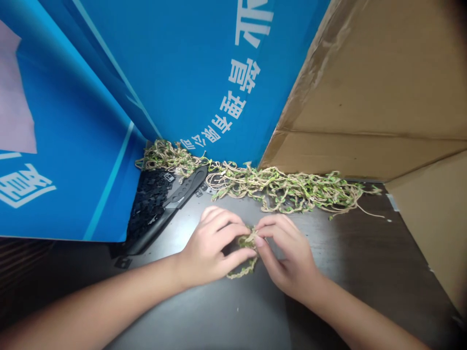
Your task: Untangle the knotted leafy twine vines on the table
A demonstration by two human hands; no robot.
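Over the middle of the dark table, my left hand and my right hand meet at a small loop of twine with green leaves. The left fingers curl round the loop's upper left side. At its top, the right thumb and forefinger pinch the twine. Part of the loop hides behind the left fingers, and whether there is a knot at the pinch I cannot tell. Behind my hands lies a long tangled heap of the same leafy twine, with a loose end trailing to the right.
A smaller heap of leafy twine sits at the back left, beside a black tray holding many small black pieces and a grey-handled tool. Blue panels with white characters stand left and behind. Brown cardboard walls the right.
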